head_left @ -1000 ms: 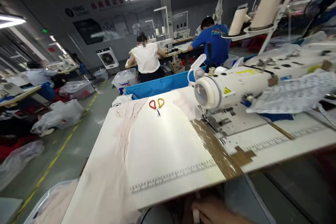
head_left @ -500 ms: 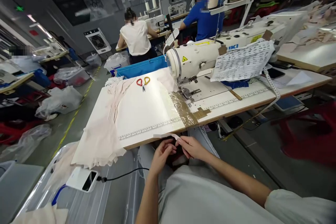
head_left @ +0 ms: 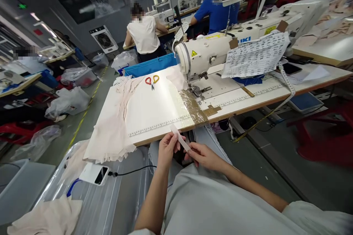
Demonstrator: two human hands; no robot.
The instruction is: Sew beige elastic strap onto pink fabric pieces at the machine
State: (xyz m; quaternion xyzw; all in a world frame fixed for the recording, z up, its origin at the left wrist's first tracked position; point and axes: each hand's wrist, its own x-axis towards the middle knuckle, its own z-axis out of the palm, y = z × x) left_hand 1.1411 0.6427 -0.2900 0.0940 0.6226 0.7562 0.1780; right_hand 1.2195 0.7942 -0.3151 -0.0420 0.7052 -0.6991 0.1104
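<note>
A narrow, pale pink fabric strip [head_left: 181, 140] is stretched between my hands at the table's front edge. My left hand [head_left: 167, 147] pinches it near its upper end, thumb on top. Lower down, my right hand [head_left: 200, 155] grips the other end between thumb and fingers. Just beyond the strip is the white sewing table [head_left: 151, 108], with a printed ruler along its front. The sewing machine [head_left: 204, 55] stands on it to the right, a patterned paper sheet hanging on its arm. Small scissors [head_left: 152, 80] with red and yellow handles lie behind my hands.
Pale pink fabric pieces [head_left: 113, 136] drape over the table's left edge. Below them, a white power bank [head_left: 94, 173] with a black cable rests on a clear plastic bin [head_left: 104, 205]. A red stool [head_left: 325, 136] stands at right. Two people sit at machines ahead.
My left hand has taken hold of the strip's free end, which earlier stuck out from my right hand. The strip now runs diagonally between both hands. The view has shifted slightly.
</note>
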